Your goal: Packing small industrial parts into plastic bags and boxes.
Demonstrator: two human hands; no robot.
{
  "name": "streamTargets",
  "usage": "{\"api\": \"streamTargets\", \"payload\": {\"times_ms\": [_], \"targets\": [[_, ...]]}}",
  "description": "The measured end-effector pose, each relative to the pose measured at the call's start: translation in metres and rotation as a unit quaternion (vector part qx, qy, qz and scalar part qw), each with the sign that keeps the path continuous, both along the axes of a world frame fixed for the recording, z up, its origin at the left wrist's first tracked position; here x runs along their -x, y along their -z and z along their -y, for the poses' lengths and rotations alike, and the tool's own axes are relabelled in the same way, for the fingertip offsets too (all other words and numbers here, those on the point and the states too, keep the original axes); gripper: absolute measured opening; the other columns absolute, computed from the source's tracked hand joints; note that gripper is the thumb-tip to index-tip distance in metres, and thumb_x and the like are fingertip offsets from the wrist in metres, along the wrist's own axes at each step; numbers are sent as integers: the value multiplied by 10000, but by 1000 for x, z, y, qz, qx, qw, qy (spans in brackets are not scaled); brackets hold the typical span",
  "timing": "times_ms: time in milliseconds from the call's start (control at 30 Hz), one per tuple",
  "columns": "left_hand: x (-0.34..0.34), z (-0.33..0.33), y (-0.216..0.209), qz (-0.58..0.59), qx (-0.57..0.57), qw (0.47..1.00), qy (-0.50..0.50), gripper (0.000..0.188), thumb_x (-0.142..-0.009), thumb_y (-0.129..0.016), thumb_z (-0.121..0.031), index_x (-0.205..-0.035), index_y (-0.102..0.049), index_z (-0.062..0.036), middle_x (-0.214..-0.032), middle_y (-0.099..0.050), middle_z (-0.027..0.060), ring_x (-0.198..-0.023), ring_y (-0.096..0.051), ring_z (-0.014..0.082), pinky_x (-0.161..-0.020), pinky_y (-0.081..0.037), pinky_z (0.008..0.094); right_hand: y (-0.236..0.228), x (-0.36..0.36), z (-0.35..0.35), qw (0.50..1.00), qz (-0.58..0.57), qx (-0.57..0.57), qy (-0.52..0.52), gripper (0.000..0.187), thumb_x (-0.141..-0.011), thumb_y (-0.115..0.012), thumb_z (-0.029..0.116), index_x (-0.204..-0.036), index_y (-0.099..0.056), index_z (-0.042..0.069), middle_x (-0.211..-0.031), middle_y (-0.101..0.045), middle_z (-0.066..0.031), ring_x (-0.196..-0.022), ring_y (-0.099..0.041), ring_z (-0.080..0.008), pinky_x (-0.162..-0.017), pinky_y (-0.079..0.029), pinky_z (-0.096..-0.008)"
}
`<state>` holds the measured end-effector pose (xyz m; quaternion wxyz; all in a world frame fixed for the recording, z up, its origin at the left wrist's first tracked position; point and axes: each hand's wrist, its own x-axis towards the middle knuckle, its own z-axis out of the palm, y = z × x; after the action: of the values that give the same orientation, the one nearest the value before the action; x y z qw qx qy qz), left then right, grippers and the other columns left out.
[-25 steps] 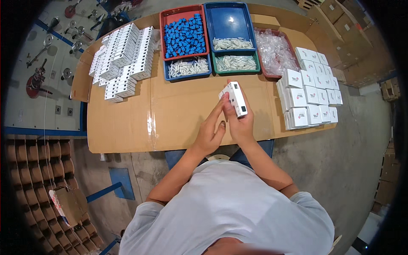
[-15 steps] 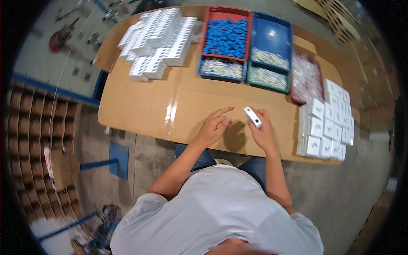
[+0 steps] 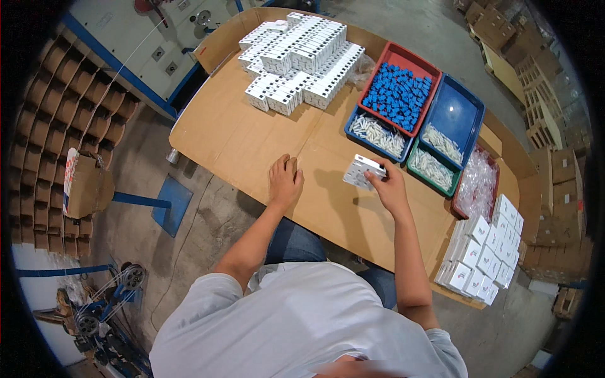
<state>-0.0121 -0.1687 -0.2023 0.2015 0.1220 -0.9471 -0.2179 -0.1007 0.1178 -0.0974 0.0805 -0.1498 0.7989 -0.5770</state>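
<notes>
My right hand (image 3: 391, 189) grips a small white box (image 3: 358, 172) by its right side, thumb across the printed face, a little above the cardboard-covered table. On the table near its front edge rests my left hand (image 3: 285, 181), fingers stretched forward and holding nothing. Beyond the hands is a big stack of white boxes (image 3: 315, 47) whose narrow sides carry dark openings. At the right front stand piles of square white boxes (image 3: 482, 252) with small printed marks.
Behind the right hand, a red tray (image 3: 435, 70) holds blue pieces. Blue trays (image 3: 459, 101) and a green tray (image 3: 446, 189) contain small white pieces. Clear plastic bags (image 3: 478, 183) fill another red tray. A cardboard wall (image 3: 372, 39) borders the table's far side.
My left hand has moved left and down onto the table. The right hand has tipped the box so its broad face shows. The whole view has turned, shifting the table.
</notes>
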Motion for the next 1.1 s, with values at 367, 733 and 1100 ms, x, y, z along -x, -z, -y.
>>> {"api": "streamTargets", "payload": {"times_ms": [367, 733, 1100], "targets": [[-3, 7, 0, -3, -28, 1000, -10, 387, -879, -627, -202, -1232, -597, -48, -1342, -538, 148, -1280, -481, 330, -1079, -367, 481, 30, 133, 145, 995, -94, -24, -25, 397, -836, -780, 84, -1186, -638, -38, -1092, -595, -149, -969, -679, -249, -842, -563, -326], [2, 5, -3, 13, -29, 999, -9, 404, -874, -616, -224, -1238, -581, -52, -1346, -524, 155, -1286, -474, 329, -1080, -362, 478, 36, 239, 242, 969, -215, 45, 114, 329, -802, -822, 150, -1099, -721, 51, -911, -671, -102, -857, -674, -229, -768, -530, -361], [4, 8, 0, 31, -21, 999, -10, 431, -880, -610, -240, -1265, -567, -51, -1355, -516, 160, -1297, -469, 328, -1076, -365, 466, 52, 249, 292, 950, -239, 68, 187, 281, -814, -806, 132, -976, -608, 15, -924, -642, -133, -848, -638, -296, -776, -522, -385]]}}
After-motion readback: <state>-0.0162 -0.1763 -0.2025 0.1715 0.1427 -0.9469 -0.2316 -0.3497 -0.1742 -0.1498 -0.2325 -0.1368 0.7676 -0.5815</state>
